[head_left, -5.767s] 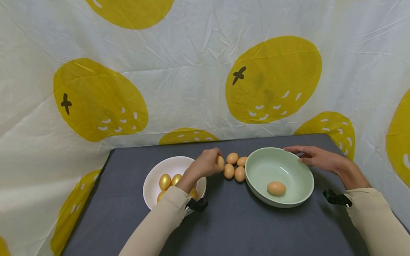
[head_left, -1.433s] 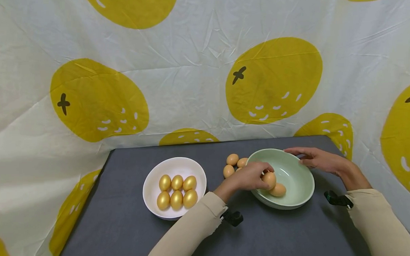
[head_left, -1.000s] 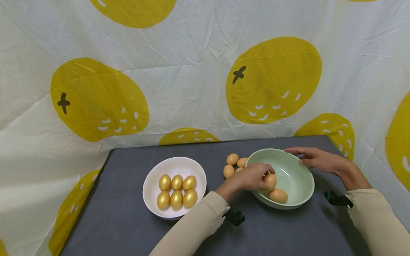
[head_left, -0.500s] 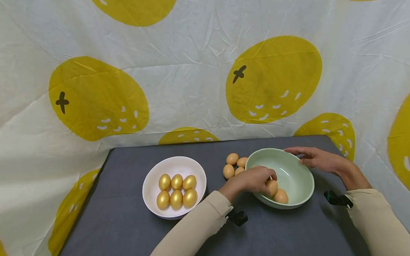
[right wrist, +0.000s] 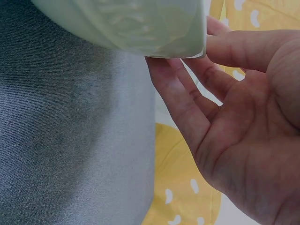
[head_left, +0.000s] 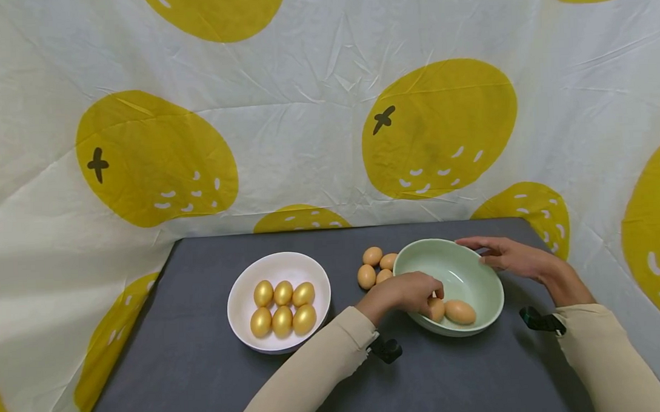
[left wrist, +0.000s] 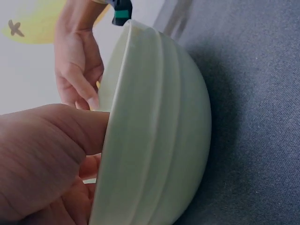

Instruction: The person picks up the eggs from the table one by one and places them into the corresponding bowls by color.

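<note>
My left hand (head_left: 412, 294) reaches over the near left rim of a pale green bowl (head_left: 477, 286) and pinches a brown egg (head_left: 436, 309) low inside it. Another brown egg (head_left: 460, 312) lies just right of that one, in the bowl. In the left wrist view, the left hand (left wrist: 47, 159) crosses the rim; its egg is hidden there. My right hand (head_left: 509, 257) rests at the bowl's far right rim. The right wrist view shows that hand's long, spread fingers (right wrist: 180, 105) against the bowl's outside, with the thumb at the rim.
A white bowl (head_left: 238, 309) holding several golden eggs (head_left: 282, 321) stands on the left of the dark grey table (head_left: 204, 368). Several brown eggs (head_left: 367, 277) sit close together between the bowls. A white cloth (head_left: 301, 152) printed with yellow fruit hangs behind and at the sides.
My left hand has carried the egg from between the bowls into the green bowl and lowered it. The other egg in there has shifted slightly right. The right hand stays at the rim.
</note>
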Demonstrator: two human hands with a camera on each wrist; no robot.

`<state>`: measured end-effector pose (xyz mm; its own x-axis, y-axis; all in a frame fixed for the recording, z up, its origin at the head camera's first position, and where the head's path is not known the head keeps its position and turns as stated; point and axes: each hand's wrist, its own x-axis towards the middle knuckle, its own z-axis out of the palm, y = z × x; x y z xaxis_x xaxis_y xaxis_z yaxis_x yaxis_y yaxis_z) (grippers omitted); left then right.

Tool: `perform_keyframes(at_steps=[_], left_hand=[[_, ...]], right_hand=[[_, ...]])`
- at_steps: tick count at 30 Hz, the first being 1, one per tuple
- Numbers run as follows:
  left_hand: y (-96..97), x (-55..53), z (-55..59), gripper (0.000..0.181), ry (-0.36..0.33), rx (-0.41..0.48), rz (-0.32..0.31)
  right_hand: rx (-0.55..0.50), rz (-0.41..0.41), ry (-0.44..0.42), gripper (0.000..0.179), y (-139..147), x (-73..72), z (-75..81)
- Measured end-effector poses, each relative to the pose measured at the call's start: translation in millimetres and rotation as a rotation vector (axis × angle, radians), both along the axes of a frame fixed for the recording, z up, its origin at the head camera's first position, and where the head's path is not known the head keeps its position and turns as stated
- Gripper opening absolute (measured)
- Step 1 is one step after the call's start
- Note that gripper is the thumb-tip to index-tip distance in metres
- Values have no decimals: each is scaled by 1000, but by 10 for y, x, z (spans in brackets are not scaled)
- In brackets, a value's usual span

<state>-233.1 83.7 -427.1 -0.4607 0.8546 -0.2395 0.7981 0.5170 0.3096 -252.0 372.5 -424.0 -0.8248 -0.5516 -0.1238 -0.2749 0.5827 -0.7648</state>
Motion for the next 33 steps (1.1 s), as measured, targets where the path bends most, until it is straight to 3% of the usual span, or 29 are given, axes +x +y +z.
perform_keyframes(at_steps=[4, 13, 18, 24, 29, 33], left_hand=[[-35, -9, -11, 40, -19, 38, 24], [-263, -69, -34, 42, -197, 327, 83], [-442, -127, 2, 43, -138, 469, 189], [-670, -191, 50, 38, -154, 592, 331], [-802, -231, 47, 36, -122, 632, 385], [-876, -253, 46, 36, -110, 604, 452]], right_hand=[[3, 4, 0, 52, -12, -7, -4], [-3, 9, 17, 51, -31, -8, 10], [4, -3, -11, 53, -34, -6, 34], [14, -18, -26, 54, -26, -5, 45], [17, -8, -14, 53, -6, -10, 33], [8, 3, -10, 53, 10, -19, 12]])
